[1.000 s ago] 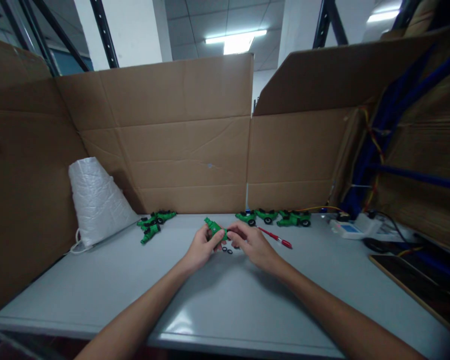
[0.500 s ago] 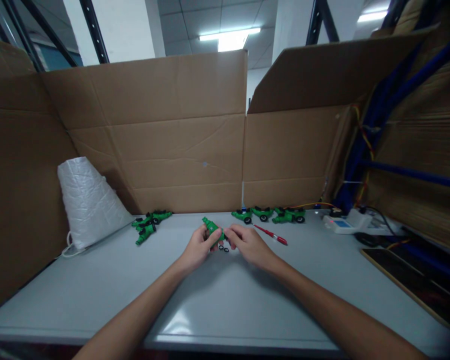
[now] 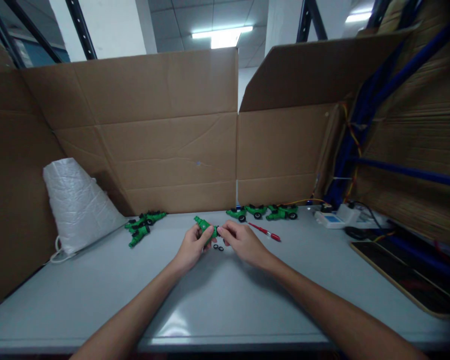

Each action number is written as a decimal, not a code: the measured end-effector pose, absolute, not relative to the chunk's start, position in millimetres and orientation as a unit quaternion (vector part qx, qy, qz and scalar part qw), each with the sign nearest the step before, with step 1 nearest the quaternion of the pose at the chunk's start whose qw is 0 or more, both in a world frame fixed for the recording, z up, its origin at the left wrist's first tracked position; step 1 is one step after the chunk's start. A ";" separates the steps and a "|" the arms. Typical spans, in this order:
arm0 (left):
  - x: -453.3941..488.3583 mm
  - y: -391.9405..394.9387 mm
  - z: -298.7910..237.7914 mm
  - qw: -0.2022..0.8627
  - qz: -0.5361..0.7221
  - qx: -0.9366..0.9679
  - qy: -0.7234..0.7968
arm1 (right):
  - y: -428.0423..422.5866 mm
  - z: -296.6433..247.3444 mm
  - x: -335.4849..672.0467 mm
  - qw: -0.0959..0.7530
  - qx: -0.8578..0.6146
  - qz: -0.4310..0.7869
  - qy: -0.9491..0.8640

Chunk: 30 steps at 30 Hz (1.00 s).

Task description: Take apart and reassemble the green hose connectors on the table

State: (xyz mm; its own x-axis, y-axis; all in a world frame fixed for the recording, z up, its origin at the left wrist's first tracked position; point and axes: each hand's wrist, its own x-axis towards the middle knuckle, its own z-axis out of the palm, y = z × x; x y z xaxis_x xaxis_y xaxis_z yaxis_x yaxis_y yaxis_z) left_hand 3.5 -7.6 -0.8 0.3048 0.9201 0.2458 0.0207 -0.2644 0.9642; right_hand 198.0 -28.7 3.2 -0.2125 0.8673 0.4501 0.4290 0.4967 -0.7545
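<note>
My left hand (image 3: 193, 245) is closed around the body of a green toy vehicle (image 3: 205, 226), whose narrow end points up and to the left. At its other end, my right hand (image 3: 243, 241) is closed, thumb and fingertips pinched on a small dark part of the toy. The fingers partly cover that part, so its shape is hard to make out. On the table just below the hands lie two small black rings (image 3: 218, 247). A red screwdriver (image 3: 270, 234) rests to the right, beyond my right hand.
Several green toy vehicles with black wheels (image 3: 281, 212) stand along the back right, and more green toy pieces (image 3: 139, 235) lie at back left. A white padded bag (image 3: 80, 210) leans at the left. Cardboard walls (image 3: 165, 150) enclose the table; a power strip (image 3: 332, 220) sits right.
The view has turned slightly to the right. Both hands remain together at the toy vehicle, and a dark part at its right end now shows a little more clearly between them.
</note>
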 end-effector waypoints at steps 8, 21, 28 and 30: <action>5.3 -7.2 2.2 0.478 0.482 0.637 0.366 | -28.9 6.2 196.6 0.443 -0.420 0.279 -0.741; 2.4 -1.6 -1.6 0.471 0.479 0.648 0.360 | -31.4 6.0 195.6 0.443 -0.428 0.273 -0.740; 1.2 -4.4 1.3 0.462 0.471 0.659 0.360 | -36.2 12.1 195.3 0.447 -0.403 0.312 -0.735; 1.4 -5.1 1.7 0.458 0.469 0.663 0.362 | -32.9 8.6 194.9 0.451 -0.400 0.319 -0.731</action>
